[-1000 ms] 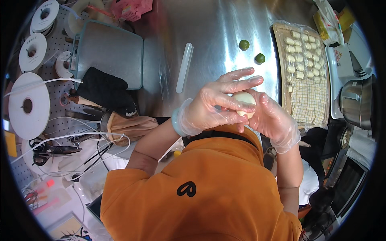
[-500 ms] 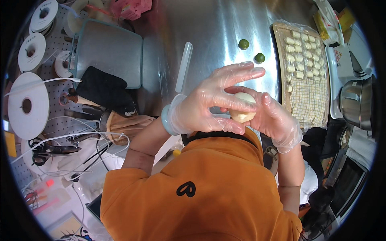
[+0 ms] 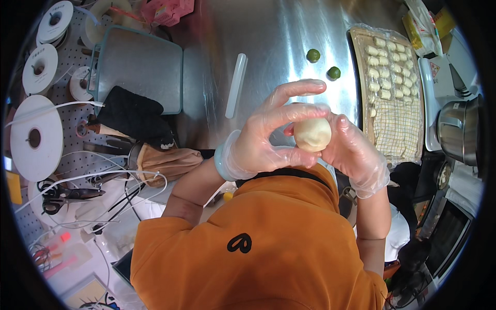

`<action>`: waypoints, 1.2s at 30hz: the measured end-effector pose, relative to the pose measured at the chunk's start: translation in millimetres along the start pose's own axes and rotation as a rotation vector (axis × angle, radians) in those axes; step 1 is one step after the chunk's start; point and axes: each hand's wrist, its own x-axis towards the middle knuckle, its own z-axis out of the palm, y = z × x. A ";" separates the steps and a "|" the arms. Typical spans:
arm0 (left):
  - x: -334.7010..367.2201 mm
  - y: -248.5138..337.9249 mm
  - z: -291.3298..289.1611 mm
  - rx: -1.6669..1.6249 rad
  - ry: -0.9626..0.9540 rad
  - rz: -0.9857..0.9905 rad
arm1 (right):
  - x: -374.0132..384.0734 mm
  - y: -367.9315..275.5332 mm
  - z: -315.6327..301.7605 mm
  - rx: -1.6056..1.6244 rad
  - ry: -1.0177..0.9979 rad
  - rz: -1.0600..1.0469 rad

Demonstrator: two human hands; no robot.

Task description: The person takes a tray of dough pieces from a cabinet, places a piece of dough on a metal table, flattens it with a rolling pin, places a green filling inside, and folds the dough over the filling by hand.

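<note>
A smooth, pale dough ball point(image 3: 312, 134) sits between my two hands, above the near edge of the metal table. My left hand point(image 3: 274, 129), in a clear plastic glove, curves its thumb and index finger around the ball's left side. The gloved right hand point(image 3: 354, 147) cups the ball from the right and below, its thumb raised beside it. Part of the ball's underside is hidden. Beyond my hands, two small green balls point(image 3: 313, 56) lie on the table, with a translucent rolling stick point(image 3: 236, 85) to their left.
On the right, a wooden board point(image 3: 356, 46) bears several rows of small dough pieces, partly under a checked cloth point(image 3: 395, 129) and plastic film. A steel bowl point(image 3: 460, 132) stands beside it. A lidded container point(image 3: 142, 62) and a black cloth point(image 3: 132, 116) lie on the left.
My left fingers have drawn back off the top of the dough ball and now circle its side, so more of it shows. It appears turned, with a smoother face up.
</note>
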 end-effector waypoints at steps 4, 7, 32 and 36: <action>-5.1 -10.5 -4.9 -0.022 -0.043 -0.043 | 0.5 -0.7 3.6 -0.061 -0.013 -0.021; -5.3 -7.1 6.6 -0.213 0.104 -0.236 | 2.2 1.7 13.7 -0.156 0.074 -0.073; -27.1 -31.7 38.4 -1.035 0.367 -0.508 | 30.8 32.5 3.5 -1.376 0.684 -0.673; -12.9 -21.0 34.8 -1.190 0.393 -0.611 | 29.0 24.2 1.1 -1.762 0.664 -0.814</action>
